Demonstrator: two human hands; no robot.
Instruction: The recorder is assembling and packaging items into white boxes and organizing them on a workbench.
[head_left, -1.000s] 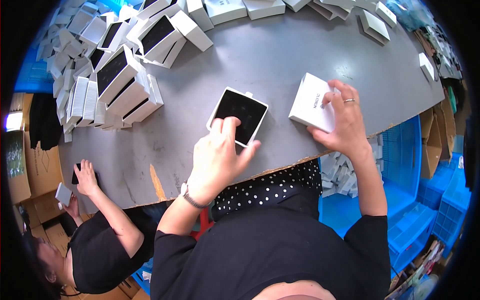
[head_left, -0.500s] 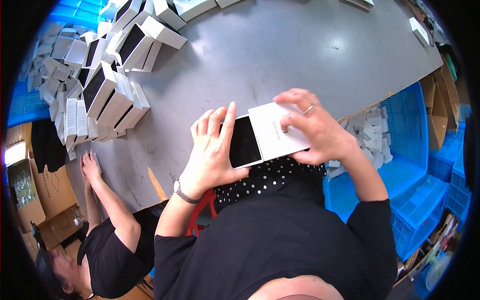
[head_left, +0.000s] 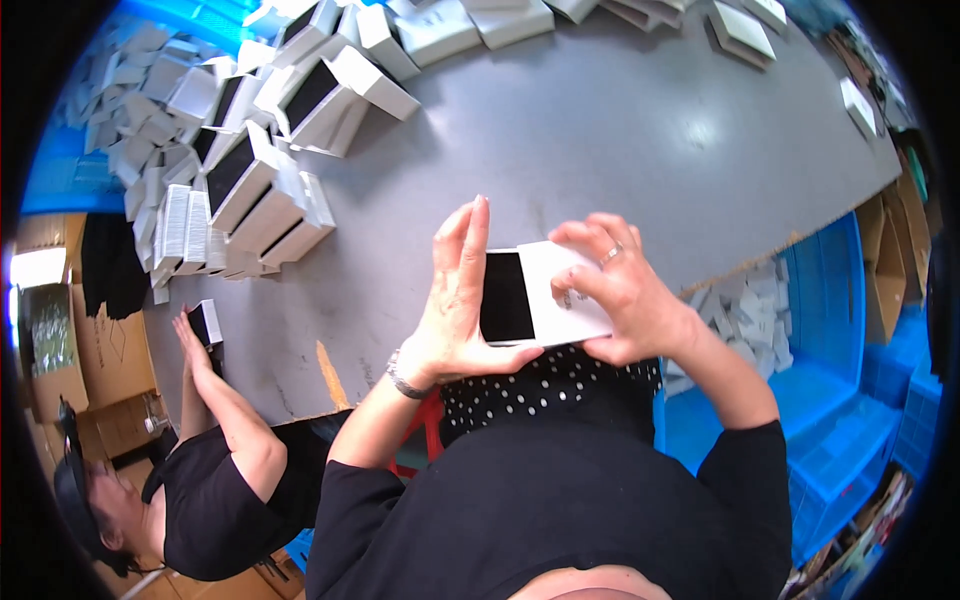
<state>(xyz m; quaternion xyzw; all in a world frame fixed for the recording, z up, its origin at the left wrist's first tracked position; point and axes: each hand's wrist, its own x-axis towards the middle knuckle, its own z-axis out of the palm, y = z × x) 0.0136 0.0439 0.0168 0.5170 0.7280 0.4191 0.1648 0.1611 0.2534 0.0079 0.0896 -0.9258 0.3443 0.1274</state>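
A white box piece with a black inner face (head_left: pixel 508 298) lies level in front of me, over the table's near edge. Its right part is overlapped by a white cover piece (head_left: pixel 570 318) with small print. My left hand (head_left: pixel 455 300) braces the left end, fingers straight and pressed together, thumb along the near edge. Curled over the white cover, my right hand (head_left: pixel 635 300) has its thumb at the near edge and fingers bent on top and at the far edge. How far one piece sits inside the other is hidden.
Stacked white boxes with black faces (head_left: pixel 270 200) stand at the left of the grey table (head_left: pixel 600 130). More boxes (head_left: pixel 440 35) line its far edge. A blue crate (head_left: pixel 830 310) with white pieces sits at right. At left, a co-worker's hand (head_left: pixel 190 340) touches a box (head_left: pixel 206 323).
My hands have come closer together, and less of the black face shows beside the white cover. The whole view has shifted. The co-worker's box now shows its black face.
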